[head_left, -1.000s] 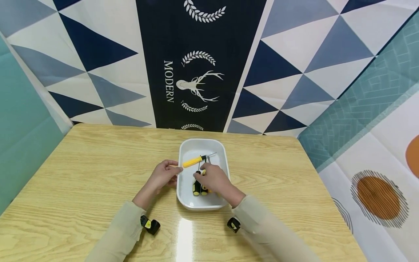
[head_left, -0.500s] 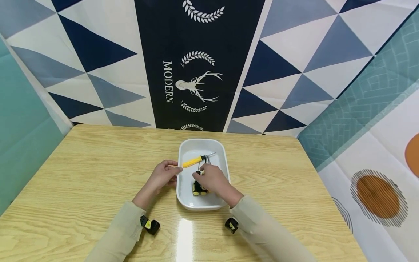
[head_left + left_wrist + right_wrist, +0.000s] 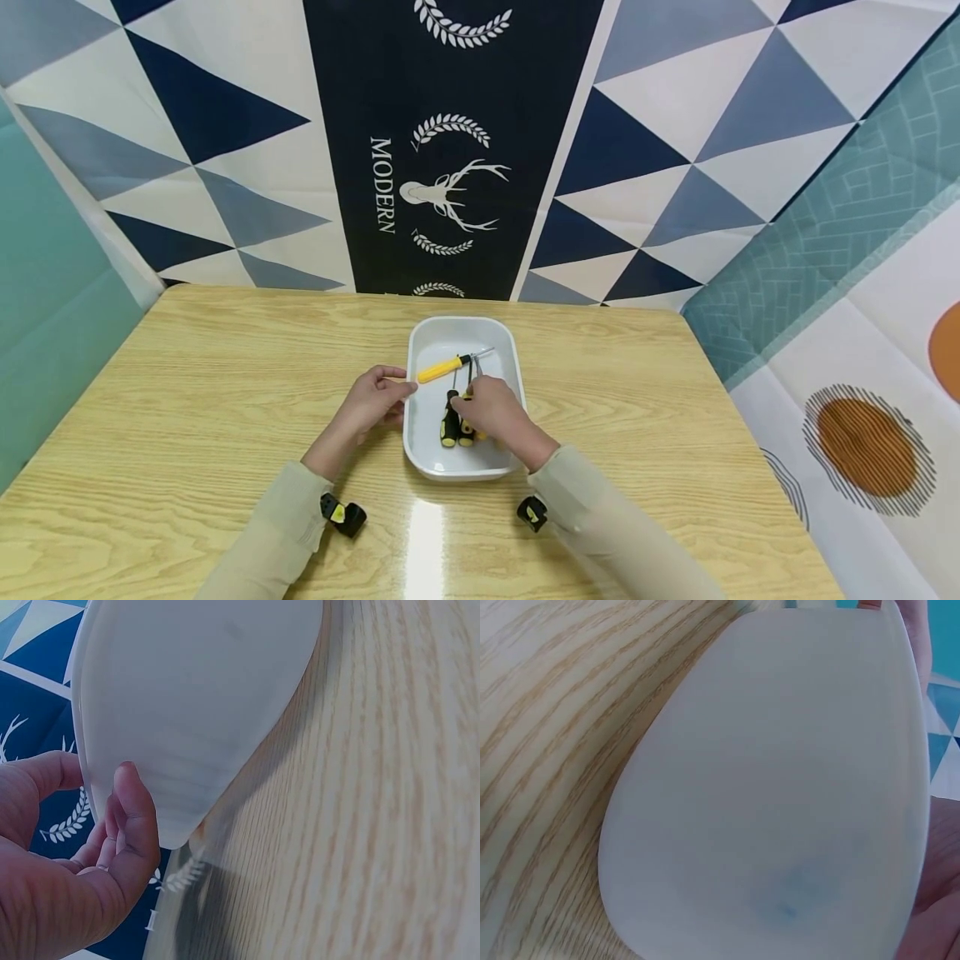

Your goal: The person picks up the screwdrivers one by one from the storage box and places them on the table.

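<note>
A white plastic tray [image 3: 414,433] stands on the table with several screwdrivers in it. A screwdriver with a yellow handle [image 3: 438,369] lies slantwise near the far end. Two black-and-yellow screwdrivers, the left one [image 3: 449,421] and its neighbour [image 3: 467,432], lie side by side below it. My right hand [image 3: 498,408] reaches into the tray, its thumb at these handles; its fingertips are hidden. Part of a yellow object shows under that hand. My left hand [image 3: 375,396] holds the tray's left rim, thumb over the edge and curled fingers [image 3: 139,817] along the outer wall.
The wooden table [image 3: 247,375] extends around the tray. A patterned wall covering [image 3: 442,192] rises behind its far edge. Dark wrist-worn devices show at the left sleeve [image 3: 345,517] and right sleeve [image 3: 532,513].
My right thumb has moved down and right, and the gap between thumb and forefinger no longer shows. The left hand, the tray and the yellow-handled screwdriver stay practically where they were.
</note>
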`<state>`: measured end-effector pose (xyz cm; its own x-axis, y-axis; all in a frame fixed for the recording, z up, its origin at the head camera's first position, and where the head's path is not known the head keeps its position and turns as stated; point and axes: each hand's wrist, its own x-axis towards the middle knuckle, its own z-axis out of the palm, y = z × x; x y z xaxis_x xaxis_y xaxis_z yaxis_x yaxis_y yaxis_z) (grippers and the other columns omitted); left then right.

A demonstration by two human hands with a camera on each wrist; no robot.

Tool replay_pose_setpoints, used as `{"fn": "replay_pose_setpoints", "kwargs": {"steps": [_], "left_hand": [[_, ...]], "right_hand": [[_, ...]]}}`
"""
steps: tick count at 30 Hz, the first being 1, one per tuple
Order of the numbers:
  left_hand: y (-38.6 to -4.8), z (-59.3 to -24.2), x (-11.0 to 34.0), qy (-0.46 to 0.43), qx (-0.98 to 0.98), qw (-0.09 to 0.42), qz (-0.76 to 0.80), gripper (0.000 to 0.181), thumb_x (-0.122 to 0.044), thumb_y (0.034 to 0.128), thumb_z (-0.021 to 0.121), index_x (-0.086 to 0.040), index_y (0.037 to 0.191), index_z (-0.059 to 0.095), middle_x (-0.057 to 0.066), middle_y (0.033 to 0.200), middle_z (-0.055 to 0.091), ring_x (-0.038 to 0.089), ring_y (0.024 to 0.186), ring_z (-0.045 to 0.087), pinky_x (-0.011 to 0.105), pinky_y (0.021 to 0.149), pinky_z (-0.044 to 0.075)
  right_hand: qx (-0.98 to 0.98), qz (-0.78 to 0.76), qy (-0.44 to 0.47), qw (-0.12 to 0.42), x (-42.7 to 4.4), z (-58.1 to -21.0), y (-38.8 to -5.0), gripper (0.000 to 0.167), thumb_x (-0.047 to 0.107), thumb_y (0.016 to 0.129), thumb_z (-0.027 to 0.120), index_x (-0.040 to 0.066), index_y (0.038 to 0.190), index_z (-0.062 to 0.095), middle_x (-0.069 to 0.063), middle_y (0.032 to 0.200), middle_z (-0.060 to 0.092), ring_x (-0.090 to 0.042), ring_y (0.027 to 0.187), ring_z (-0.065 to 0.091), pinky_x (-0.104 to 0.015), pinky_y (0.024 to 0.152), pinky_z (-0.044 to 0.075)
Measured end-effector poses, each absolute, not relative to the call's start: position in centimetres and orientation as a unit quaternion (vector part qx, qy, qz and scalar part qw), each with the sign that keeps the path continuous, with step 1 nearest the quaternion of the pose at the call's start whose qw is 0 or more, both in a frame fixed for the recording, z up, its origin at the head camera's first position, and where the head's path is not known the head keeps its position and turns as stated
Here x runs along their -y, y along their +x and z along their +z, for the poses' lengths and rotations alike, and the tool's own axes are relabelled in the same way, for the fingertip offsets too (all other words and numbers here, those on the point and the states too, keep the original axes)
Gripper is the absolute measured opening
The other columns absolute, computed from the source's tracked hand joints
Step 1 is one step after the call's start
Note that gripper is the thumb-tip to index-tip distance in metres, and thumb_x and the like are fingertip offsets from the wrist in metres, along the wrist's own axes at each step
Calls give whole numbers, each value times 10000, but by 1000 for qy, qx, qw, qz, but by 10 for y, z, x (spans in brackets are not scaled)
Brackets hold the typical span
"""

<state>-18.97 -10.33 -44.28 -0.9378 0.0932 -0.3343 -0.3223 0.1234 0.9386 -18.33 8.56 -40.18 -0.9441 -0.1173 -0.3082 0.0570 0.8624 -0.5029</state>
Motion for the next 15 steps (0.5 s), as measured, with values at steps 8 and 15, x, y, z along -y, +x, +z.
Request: {"fn": "replay_pose_setpoints", "kwargs": {"steps": [8, 15], "left_hand": [[-190, -441, 104, -78, -735, 161, 654, 410, -173, 884, 617, -36, 1244, 477, 79, 882, 562, 131, 660, 576, 239, 597, 536], [-190, -442, 104, -82, -734, 160, 655, 402, -171, 885, 619, -41, 1240, 480, 73, 877, 555, 124, 651, 573, 240, 595, 537]], "right_hand": [[-953, -248, -3, 175, -85, -405, -185, 398, 273, 891, 604, 136, 542, 469, 12, 473, 459, -112, 400, 439, -237, 386, 371], [-948, -259, 16, 187, -84, -407, -186, 370, 250, 881, 622, 125, 559, 490, 6, 469, 471, -125, 391, 465, -226, 360, 362]]}}
